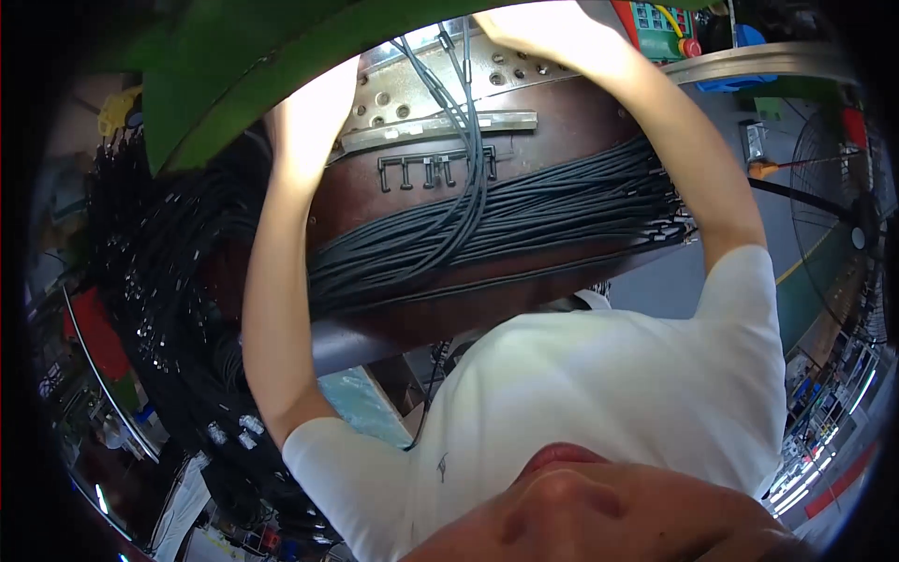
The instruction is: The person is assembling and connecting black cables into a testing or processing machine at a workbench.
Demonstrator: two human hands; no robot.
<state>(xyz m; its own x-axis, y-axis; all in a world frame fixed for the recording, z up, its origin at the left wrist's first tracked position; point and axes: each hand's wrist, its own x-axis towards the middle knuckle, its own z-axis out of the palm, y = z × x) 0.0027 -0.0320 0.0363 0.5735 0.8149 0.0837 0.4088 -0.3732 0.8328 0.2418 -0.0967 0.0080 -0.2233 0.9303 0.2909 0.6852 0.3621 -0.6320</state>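
Both my arms reach up under a green machine cover at the top of the view. My left hand is washed out by bright light at the left side of a metal plate with holes, its fingers hidden by the cover. At the plate's far right, my right hand is also glaring white, and its fingers cannot be made out. Several black cables run from the table up between the hands onto the plate. A metal bar lies in front of the plate, with a black pronged plastic piece nearer me.
A thick bundle of black cables lies across the brown table. More cables hang in a mass at the left. A green control box with a red button stands far right, and a fan is beyond my right arm.
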